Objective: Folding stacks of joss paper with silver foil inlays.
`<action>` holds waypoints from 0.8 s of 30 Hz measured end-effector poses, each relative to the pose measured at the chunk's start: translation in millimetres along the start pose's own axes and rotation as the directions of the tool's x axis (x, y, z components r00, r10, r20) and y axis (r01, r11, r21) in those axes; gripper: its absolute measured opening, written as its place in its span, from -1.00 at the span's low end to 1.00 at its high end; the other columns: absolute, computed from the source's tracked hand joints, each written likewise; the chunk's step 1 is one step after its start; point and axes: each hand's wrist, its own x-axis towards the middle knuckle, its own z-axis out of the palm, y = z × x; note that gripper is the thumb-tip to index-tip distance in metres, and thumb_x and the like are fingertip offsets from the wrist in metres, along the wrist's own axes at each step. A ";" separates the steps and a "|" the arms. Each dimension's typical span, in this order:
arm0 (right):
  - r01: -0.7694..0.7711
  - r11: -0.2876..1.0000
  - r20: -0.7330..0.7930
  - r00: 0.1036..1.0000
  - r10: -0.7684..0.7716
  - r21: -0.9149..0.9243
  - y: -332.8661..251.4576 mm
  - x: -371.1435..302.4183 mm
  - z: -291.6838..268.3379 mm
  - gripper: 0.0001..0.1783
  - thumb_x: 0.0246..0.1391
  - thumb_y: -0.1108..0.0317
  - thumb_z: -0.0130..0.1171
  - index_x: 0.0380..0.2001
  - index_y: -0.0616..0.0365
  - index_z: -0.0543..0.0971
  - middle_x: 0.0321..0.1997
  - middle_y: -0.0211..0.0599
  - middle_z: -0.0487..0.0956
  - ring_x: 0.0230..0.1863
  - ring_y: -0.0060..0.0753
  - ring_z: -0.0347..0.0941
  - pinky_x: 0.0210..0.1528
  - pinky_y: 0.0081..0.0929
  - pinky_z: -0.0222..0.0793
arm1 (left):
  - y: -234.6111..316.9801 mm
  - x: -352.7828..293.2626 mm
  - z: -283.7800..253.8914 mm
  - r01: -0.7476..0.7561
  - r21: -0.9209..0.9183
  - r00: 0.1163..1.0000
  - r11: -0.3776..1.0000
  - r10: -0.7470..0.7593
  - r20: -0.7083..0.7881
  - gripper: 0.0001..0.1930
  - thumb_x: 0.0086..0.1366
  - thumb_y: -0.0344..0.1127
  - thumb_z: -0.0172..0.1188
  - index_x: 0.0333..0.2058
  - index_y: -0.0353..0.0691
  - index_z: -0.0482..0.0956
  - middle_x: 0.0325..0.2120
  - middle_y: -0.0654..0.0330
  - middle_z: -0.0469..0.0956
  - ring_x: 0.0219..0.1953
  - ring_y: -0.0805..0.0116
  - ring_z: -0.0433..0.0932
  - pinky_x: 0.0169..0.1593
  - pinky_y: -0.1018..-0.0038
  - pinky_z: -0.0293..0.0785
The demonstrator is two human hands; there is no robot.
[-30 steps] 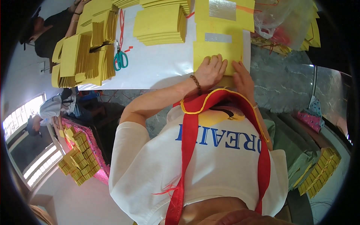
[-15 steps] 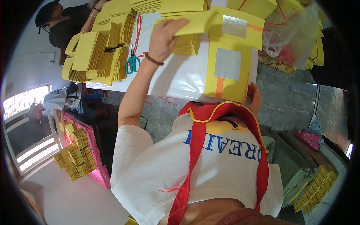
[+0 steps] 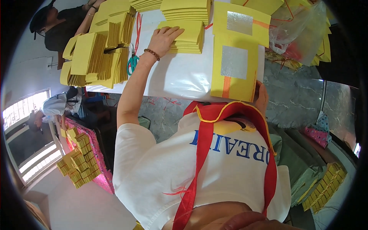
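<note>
My left hand (image 3: 164,41) lies flat, fingers stretched, on the near end of a stack of folded yellow paper (image 3: 188,35) on the white-covered table (image 3: 176,78). My right hand (image 3: 261,98) is at the table's near right corner, against the right edge of a yellow paper sheet (image 3: 218,67). Its fingers look stretched, though part of the hand is hidden. That sheet bears a silver square (image 3: 234,63) and an orange strip. Another yellow sheet (image 3: 261,34) with a silver square lies beyond it, turned sideways.
Teal-handled scissors (image 3: 132,64) and a red ribbon (image 3: 138,28) lie left of my arm, beside thick piles of folded yellow paper (image 3: 86,53). A clear plastic bag (image 3: 299,34) is at the far right. Two people are on the left, one near a pink-covered table (image 3: 100,168) with yellow bundles.
The yellow folded paper that my left hand held raised now rests on the stack, released. That hand has moved down and left, its fingers spread on top. My right hand stays by the sheet's edge.
</note>
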 end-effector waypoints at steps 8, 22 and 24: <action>-0.008 1.000 -0.023 1.000 0.007 -0.024 13.1 6.6 -7.4 -0.58 0.28 0.17 -0.18 -0.08 0.33 0.46 -0.08 -0.24 0.49 -0.08 -0.48 0.37 -0.01 -0.55 0.26 | 10.7 -14.5 26.1 0.078 -0.133 0.997 0.988 -0.077 0.010 -0.20 -0.10 -0.37 0.22 0.20 0.06 0.14 0.22 0.24 0.12 0.16 0.13 0.18 0.19 0.13 0.05; 0.173 0.964 0.006 0.985 -0.175 -0.200 -5.1 6.3 -1.6 -0.66 0.15 0.33 0.05 -0.02 0.19 0.44 -0.06 -0.29 0.46 -0.06 -0.50 0.36 -0.04 -0.56 0.29 | -4.9 -5.1 10.2 0.030 -0.022 0.994 0.999 -0.027 0.106 -0.15 -0.09 -0.21 0.29 0.23 0.16 0.10 0.19 0.19 0.17 0.18 0.09 0.17 0.19 0.10 0.08; 0.222 0.927 0.036 0.974 -0.222 -0.303 -9.3 3.4 0.6 -0.68 0.13 0.34 0.07 -0.04 0.17 0.46 -0.08 -0.31 0.47 -0.07 -0.51 0.36 -0.05 -0.57 0.29 | -4.3 -5.0 7.4 0.017 -0.028 0.995 0.999 -0.014 0.094 -0.13 -0.09 -0.22 0.30 0.23 0.18 0.08 0.20 0.19 0.16 0.19 0.08 0.16 0.19 0.10 0.07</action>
